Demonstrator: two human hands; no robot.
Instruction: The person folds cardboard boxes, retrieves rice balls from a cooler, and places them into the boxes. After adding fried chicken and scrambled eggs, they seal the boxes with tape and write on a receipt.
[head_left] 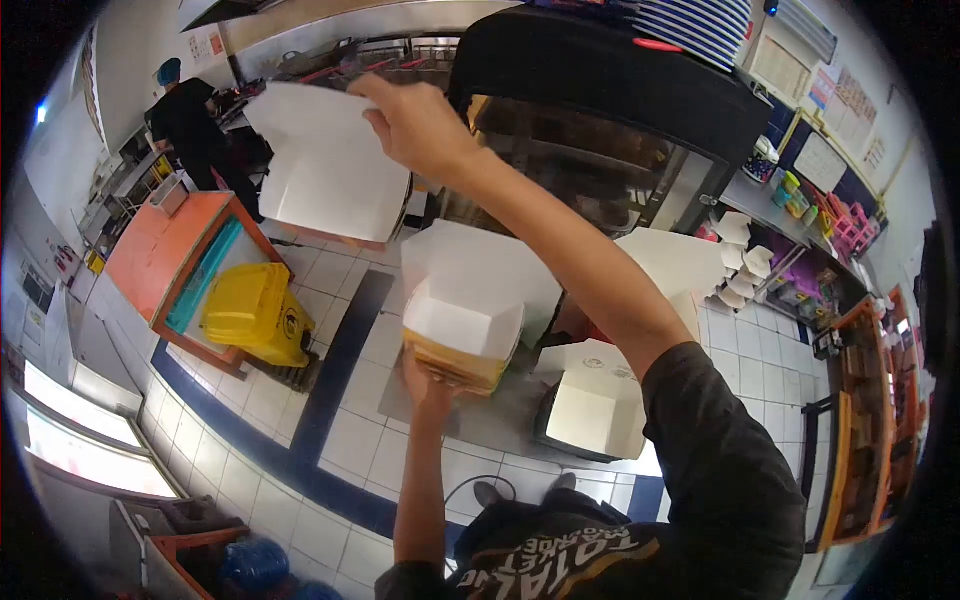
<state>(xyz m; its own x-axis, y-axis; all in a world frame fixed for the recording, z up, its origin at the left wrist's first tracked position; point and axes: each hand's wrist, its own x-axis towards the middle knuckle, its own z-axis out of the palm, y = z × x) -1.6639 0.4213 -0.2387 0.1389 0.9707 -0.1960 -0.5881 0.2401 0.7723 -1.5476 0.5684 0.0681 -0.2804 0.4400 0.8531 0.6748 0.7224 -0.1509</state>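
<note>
In the head view, my left hand [432,385] grips the underside of a stack of nested open food boxes [465,318], white inside with brown sides. My right hand [405,118] is raised at the upper left, its fingers pinched on the top edge of a large open white box [335,165]. That box hangs above and to the left of the stack. Right of the stack, another open white box [595,405] stands on the metal table [495,425]. Behind it is a further box with a raised white lid [670,262].
A black-framed glass cabinet [600,110] stands ahead, with stacked plates [695,30] on top. At the left are an orange cabinet [150,250], a yellow bin [255,315] and a person in dark clothes [188,125]. Shelves [860,450] line the right.
</note>
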